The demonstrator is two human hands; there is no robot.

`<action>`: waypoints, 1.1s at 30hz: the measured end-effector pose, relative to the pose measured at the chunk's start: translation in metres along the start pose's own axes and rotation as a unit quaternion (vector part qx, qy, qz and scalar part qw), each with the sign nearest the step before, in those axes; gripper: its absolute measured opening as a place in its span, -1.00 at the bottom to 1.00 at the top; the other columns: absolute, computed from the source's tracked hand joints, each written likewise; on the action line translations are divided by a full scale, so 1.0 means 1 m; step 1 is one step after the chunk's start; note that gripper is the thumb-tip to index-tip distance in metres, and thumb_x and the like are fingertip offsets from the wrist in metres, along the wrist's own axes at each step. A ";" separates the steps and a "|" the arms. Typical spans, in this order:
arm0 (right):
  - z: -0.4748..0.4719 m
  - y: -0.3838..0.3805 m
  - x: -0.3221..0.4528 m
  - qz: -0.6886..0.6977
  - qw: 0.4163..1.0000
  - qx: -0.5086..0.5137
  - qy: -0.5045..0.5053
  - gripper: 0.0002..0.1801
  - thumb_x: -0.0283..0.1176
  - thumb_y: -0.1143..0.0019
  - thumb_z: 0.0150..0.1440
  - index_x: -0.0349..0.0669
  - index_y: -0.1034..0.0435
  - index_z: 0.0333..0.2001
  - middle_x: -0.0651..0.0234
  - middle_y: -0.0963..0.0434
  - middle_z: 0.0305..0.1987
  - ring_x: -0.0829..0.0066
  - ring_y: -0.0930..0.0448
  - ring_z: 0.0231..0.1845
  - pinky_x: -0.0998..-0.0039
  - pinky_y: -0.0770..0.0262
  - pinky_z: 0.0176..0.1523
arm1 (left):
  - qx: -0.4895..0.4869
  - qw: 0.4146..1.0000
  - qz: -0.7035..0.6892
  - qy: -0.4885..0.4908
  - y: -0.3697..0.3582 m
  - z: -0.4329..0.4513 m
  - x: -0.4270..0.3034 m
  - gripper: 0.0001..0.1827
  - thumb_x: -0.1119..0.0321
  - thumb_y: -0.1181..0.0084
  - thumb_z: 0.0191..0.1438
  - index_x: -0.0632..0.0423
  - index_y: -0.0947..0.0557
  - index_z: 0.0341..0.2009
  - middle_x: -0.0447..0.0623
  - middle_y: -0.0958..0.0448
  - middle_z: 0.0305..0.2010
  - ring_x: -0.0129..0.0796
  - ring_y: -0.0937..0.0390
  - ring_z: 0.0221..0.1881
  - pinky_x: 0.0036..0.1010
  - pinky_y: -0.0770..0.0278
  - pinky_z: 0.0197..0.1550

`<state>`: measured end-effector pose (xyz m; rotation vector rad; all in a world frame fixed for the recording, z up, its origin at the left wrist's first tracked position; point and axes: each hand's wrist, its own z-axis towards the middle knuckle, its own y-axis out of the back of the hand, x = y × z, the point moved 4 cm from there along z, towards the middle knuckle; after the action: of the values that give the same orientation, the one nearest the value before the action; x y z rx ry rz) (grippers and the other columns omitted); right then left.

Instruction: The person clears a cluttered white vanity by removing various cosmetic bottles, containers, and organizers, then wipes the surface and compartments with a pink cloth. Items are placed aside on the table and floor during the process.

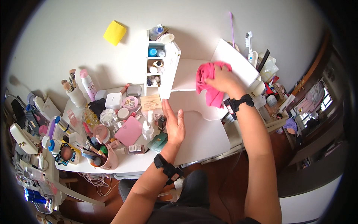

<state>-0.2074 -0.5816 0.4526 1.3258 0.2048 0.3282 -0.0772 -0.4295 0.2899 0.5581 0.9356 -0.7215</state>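
Note:
My right hand (225,79) grips a bunched pink cloth (205,77) over the right part of the white desk, beside a tilted white panel (237,63); the hand is slightly blurred. My left hand (174,123) is raised on edge with nothing in it, its fingertips at the lower end of a white shelf unit (171,70) that holds small bottles. Just left of that hand are a white spray bottle (147,131), a small dark item (161,122), a green packet (158,142) and a beige packet (151,102).
Cosmetics crowd the left of the white desk (195,140): a pink brush cup (107,161), a white brush holder (77,96), a pink spray can (88,84) and a pink case (128,130). Containers with a toothbrush (249,46) stand right. A cable (237,159) hangs below.

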 end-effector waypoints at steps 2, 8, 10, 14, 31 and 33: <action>0.012 -0.016 -0.003 -0.001 0.997 0.078 -0.013 -0.15 0.08 -0.05 0.02 -0.26 -0.19 0.27 -0.19 -0.23 0.30 -0.05 -0.38 0.25 0.12 -0.31 0.27 | -0.001 1.000 0.001 0.001 0.000 0.001 0.000 -0.23 0.06 0.21 0.32 0.25 0.16 0.40 0.32 0.22 0.48 0.09 0.26 0.50 -0.20 0.13 0.44; 0.103 -0.043 0.004 0.007 0.970 0.240 0.042 -0.21 0.12 -0.03 -0.01 -0.26 -0.38 0.14 0.04 -0.43 0.22 0.07 -0.46 0.19 0.22 -0.34 0.22 | 0.000 1.000 0.001 0.004 0.000 -0.001 0.002 -0.22 0.08 0.18 0.32 0.27 0.15 0.39 0.33 0.22 0.47 0.13 0.27 0.50 -0.19 0.18 0.44; 0.122 -0.043 0.010 0.024 0.981 0.190 0.009 -0.26 0.10 -0.07 0.00 -0.23 -0.41 0.12 0.10 -0.46 0.19 0.15 -0.46 0.19 0.29 -0.31 0.23 | -0.002 1.000 -0.003 -0.002 -0.001 -0.001 0.001 -0.22 0.10 0.17 0.31 0.28 0.15 0.39 0.34 0.22 0.47 0.14 0.27 0.50 -0.18 0.19 0.45; 0.134 -0.035 0.025 0.000 0.992 0.129 -0.009 -0.25 0.11 -0.12 0.00 -0.19 -0.40 0.15 0.12 -0.45 0.22 0.16 -0.43 0.23 0.32 -0.29 0.27 | -0.013 1.000 -0.003 0.000 -0.003 -0.001 0.000 -0.23 0.15 0.17 0.31 0.25 0.18 0.40 0.32 0.22 0.48 0.09 0.27 0.50 -0.23 0.25 0.46; 0.056 -0.023 0.123 0.178 0.936 0.187 0.239 -0.54 -0.23 -0.12 0.15 -0.19 -0.42 0.09 0.10 -0.57 0.04 0.22 -0.57 0.02 0.33 -0.44 0.08 | -0.011 1.000 -0.027 -0.009 -0.006 0.000 0.005 -0.21 0.12 0.19 0.32 0.28 0.20 0.39 0.37 0.30 0.48 0.17 0.34 0.50 -0.17 0.29 0.46; 0.046 -0.020 0.121 0.156 0.939 0.158 0.263 -0.49 -0.28 -0.17 0.02 -0.21 -0.42 0.07 0.03 -0.54 0.04 0.12 -0.55 0.04 0.28 -0.46 0.08 | -0.012 0.999 -0.027 -0.014 -0.005 0.001 0.005 -0.21 0.10 0.20 0.32 0.27 0.21 0.40 0.36 0.31 0.48 0.16 0.34 0.50 -0.18 0.30 0.46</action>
<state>-0.0767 -0.5854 0.4485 1.5677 0.5144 0.9559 -0.0788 -0.4351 0.2848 0.5026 0.9345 -0.7634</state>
